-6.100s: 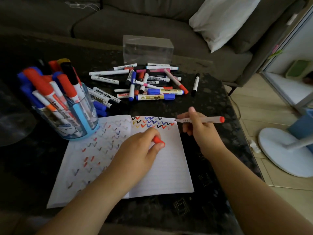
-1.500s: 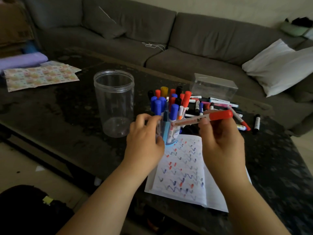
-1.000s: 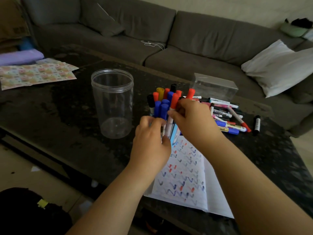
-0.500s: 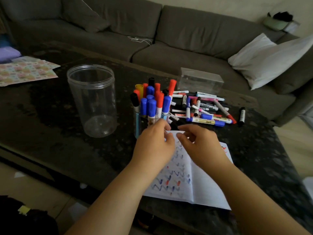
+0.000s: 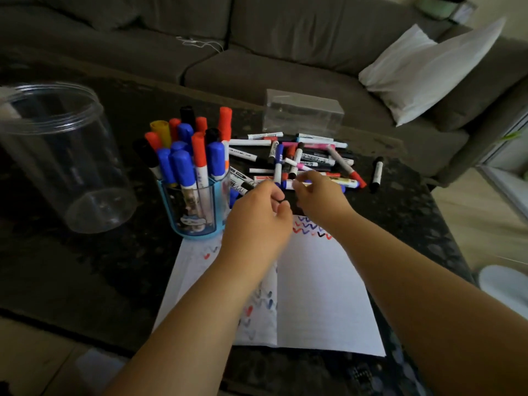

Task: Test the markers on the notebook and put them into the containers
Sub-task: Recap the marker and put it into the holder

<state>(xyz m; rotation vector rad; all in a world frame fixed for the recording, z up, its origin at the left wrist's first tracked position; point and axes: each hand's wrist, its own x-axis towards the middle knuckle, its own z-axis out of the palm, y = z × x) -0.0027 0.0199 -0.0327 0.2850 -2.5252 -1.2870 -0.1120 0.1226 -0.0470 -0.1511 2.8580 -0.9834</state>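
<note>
A single view, from a camera worn on the person's head, looks forward and steeply down over a dark table [image 5: 85, 270]. Both forearms enter from the bottom edge and run up toward the middle, so the camera sits above and just behind them, close to the work. The open notebook [image 5: 320, 295] fills the lower centre, directly below the lens. Beyond the notebook the view takes in the far table edge and a grey sofa [image 5: 285, 52] across the top. Right of the notebook a strip of pale floor [image 5: 474, 212] shows. The wide lens bends the clear jar [image 5: 57, 155] left of the notebook outward. No second view shares this scene.
</note>
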